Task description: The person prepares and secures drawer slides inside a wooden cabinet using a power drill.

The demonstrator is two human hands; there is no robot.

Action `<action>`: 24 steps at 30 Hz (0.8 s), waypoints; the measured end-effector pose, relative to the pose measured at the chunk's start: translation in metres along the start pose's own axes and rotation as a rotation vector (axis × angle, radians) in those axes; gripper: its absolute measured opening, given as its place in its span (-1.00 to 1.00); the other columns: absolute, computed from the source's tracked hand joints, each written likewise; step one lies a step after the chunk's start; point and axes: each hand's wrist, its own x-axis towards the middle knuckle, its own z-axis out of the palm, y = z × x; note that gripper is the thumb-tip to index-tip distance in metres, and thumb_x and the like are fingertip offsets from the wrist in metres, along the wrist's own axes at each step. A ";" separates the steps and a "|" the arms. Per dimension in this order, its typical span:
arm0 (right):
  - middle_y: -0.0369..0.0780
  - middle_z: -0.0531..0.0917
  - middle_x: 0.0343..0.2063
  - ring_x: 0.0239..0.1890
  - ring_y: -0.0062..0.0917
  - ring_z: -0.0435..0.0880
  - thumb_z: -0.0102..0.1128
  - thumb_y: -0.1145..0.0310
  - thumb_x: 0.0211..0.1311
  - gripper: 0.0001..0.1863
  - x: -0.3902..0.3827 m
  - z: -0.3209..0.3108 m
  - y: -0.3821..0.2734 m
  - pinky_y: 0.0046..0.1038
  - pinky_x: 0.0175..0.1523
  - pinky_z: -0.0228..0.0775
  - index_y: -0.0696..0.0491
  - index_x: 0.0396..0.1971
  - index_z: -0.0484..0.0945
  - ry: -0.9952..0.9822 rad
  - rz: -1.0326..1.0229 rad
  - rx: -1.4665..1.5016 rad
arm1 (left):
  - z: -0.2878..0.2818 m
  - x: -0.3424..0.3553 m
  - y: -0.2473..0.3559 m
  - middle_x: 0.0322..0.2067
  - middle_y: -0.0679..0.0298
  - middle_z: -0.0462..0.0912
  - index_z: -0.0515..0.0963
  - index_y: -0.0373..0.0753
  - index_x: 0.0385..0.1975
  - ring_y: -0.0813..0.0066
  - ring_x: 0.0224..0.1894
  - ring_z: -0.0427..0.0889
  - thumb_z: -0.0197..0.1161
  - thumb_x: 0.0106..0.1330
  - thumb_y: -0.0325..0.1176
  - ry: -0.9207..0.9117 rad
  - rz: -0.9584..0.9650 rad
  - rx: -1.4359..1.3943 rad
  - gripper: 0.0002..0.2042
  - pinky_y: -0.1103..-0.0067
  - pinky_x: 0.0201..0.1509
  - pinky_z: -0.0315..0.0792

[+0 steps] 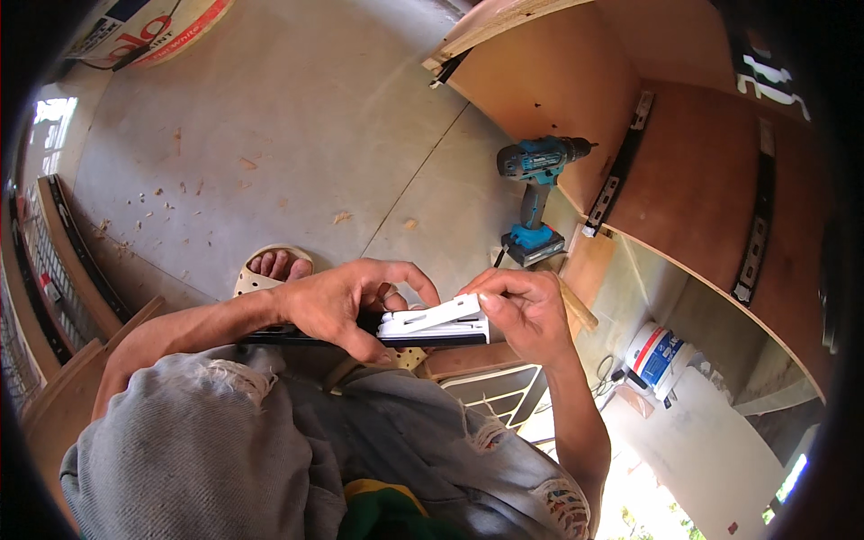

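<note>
Pinching white strip, right hand; left hand gripping black rail. I see drill at right hand's twelve o'clock, clog at left's ten.

Carpentry workspace: cordless drill, wood shavings on grey floor, unfinished wooden cabinet with metal slides.
</note>
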 end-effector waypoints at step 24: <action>-0.24 0.70 -0.42 -0.45 -0.83 0.52 0.13 0.30 0.43 -0.69 -0.002 0.016 0.008 -0.70 -0.40 0.35 0.29 -0.30 0.64 0.037 -0.041 0.201 | -0.004 -0.004 -0.006 -0.18 0.17 0.68 0.33 -0.42 0.18 0.59 -0.15 0.62 0.38 0.11 -0.60 -0.050 -0.031 0.028 -0.40 0.62 -0.05 0.48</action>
